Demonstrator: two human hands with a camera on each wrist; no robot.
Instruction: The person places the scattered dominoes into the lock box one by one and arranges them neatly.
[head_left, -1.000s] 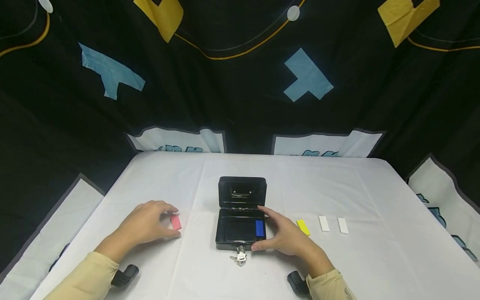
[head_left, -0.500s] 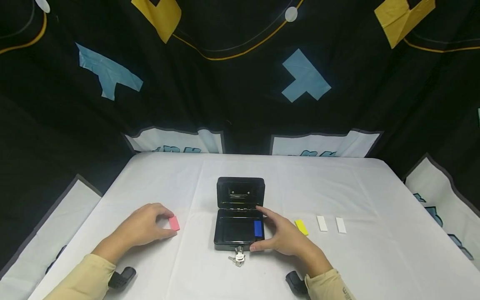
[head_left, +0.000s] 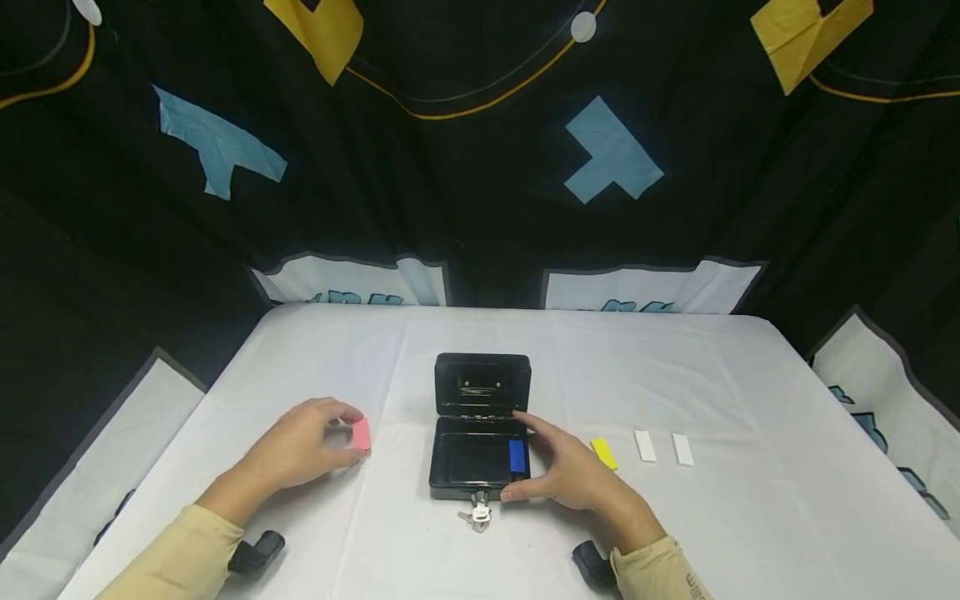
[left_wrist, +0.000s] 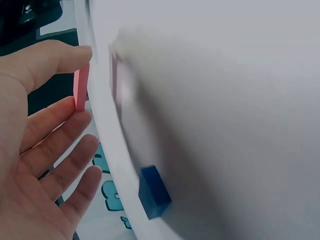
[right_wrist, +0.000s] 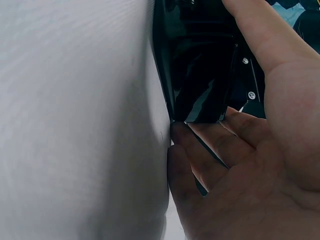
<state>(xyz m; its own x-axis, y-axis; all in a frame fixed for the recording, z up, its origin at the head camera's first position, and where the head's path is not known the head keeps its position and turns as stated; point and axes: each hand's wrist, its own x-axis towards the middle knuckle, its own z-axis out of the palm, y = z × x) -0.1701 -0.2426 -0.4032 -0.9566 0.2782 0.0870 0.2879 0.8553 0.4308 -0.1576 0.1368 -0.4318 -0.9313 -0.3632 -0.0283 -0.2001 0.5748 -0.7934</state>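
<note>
My left hand (head_left: 296, 446) pinches a pink rectangular block (head_left: 362, 435) between thumb and fingers, left of the cash box. In the left wrist view the pink block (left_wrist: 81, 87) is held just off the white cloth, the other fingers spread. The small black cash box (head_left: 480, 458) stands with its lid (head_left: 483, 385) raised, a blue block (head_left: 517, 456) at the right inside it. My right hand (head_left: 577, 475) holds the box's right side, thumb at the front corner and a finger near the hinge. Keys (head_left: 478, 515) hang from the front lock.
Right of my right hand lie a yellow block (head_left: 604, 454) and two white blocks (head_left: 645, 447). Another blue block (left_wrist: 154, 192) rests on the cloth in the left wrist view. A dark printed curtain (head_left: 465, 192) hangs behind the white table (head_left: 600, 358).
My left hand has moved slightly right and away from me, carrying the pink block off the cloth. My right hand and the cash box have stayed put.
</note>
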